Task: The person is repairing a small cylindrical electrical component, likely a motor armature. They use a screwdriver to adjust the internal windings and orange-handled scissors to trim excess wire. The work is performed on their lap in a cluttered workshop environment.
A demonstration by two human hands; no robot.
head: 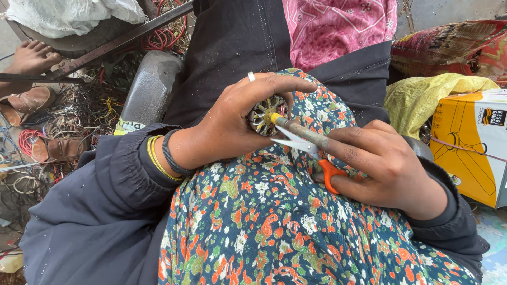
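The motor rotor [265, 114] sits over our lap, above the floral cloth [274, 221], and it is gripped in our left hand [232, 124]. In the head view, this is the only view we have, the left hand is closed around the round slotted core, thumb on top and the other fingers wrapped behind, so only the front face with its slots shows. The shaft [306, 134] points out to our right. Our right hand [383, 163] is curled around the orange handles of the scissors [301, 145], and its forefinger lies along the shaft. The blades are slightly apart and their tips reach close to the face of the rotor.

What could go wrong, in our judgement — the blade tips are very near the left thumb and fingers, so a slip on the hard metal could cut the skin. The rotor has no support except the hand and the soft lap; if the grip loosens it may roll off toward the wire scraps [79, 116] on the floor at our left. If we push hard, the thin blades may also bend or jump out of a slot. The yellow box [470, 148] at our right is well apart.
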